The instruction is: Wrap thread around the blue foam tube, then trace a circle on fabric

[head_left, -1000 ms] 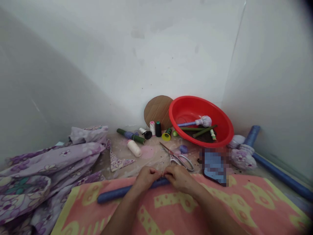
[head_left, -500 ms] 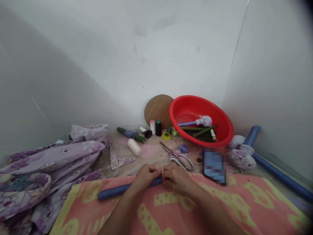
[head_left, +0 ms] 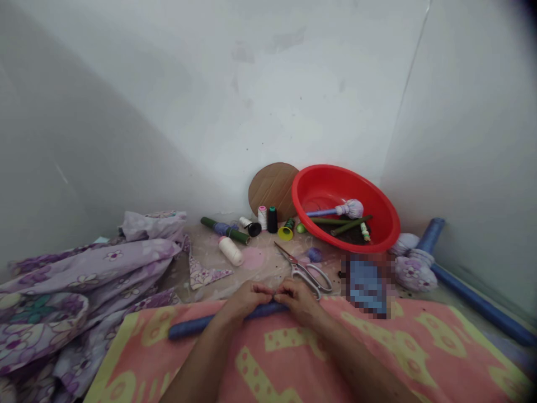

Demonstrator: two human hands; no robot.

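The blue stick [head_left: 193, 326] lies on the pink and yellow cloth [head_left: 453, 369], right in front of the person; its left end sticks out past the left arm, and the rest goes under the hands.

The left hand [head_left: 248, 298] and right hand [head_left: 297, 298] have bent fingers, with their tips close together just over the stick; I cannot tell if they pinch something, as any thread there is too small to see. In the last second the hands have moved only a little, and the right hand sits a bit more to the left; the stick lies much as it did, so I think this is small, careful finger work on one spot.

Just past the hands are the scissors [head_left: 295, 262], open a little, and a ball of blue thread [head_left: 314, 254]; farther off are a white spool [head_left: 230, 252] on its side, a black spool [head_left: 272, 220] standing up, and a red tub [head_left: 392, 224] that is tipped.

I can read no words or brand names; little squares hide the flat thing [head_left: 366, 286] by the scissors.
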